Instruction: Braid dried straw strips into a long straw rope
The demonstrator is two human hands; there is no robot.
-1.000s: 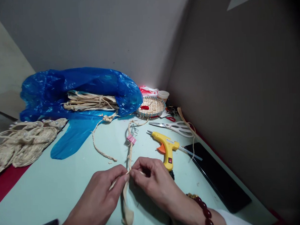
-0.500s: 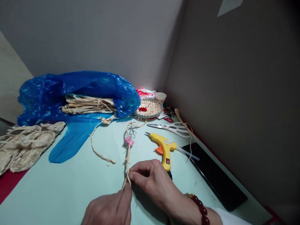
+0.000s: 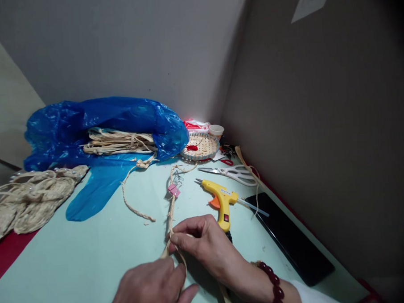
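Note:
A thin straw braid (image 3: 171, 212) runs down the table from a pink binder clip (image 3: 174, 190) that grips its upper part. My right hand (image 3: 202, 241) pinches the lower end of the braid between thumb and fingertips. Just below and to the left, my left hand (image 3: 150, 285) is closed around loose straw strands (image 3: 166, 250), its thumb sticking out to the right. One strand hangs down between the two hands. Another pale strip passes beneath my right wrist, which wears a dark red bead bracelet.
A yellow glue gun (image 3: 220, 199), white-handled scissors (image 3: 234, 173) and a black flat device (image 3: 289, 239) lie to the right. Behind are a woven basket (image 3: 206, 147), a paper cup (image 3: 216, 131) and a blue bag (image 3: 120, 111) holding straw (image 3: 121, 141). Woven slippers (image 3: 46, 194) sit left.
My left hand has moved slightly down and its thumb now shows. A strand now hangs loose below the braid. My right fingertips have shifted a little left along it.

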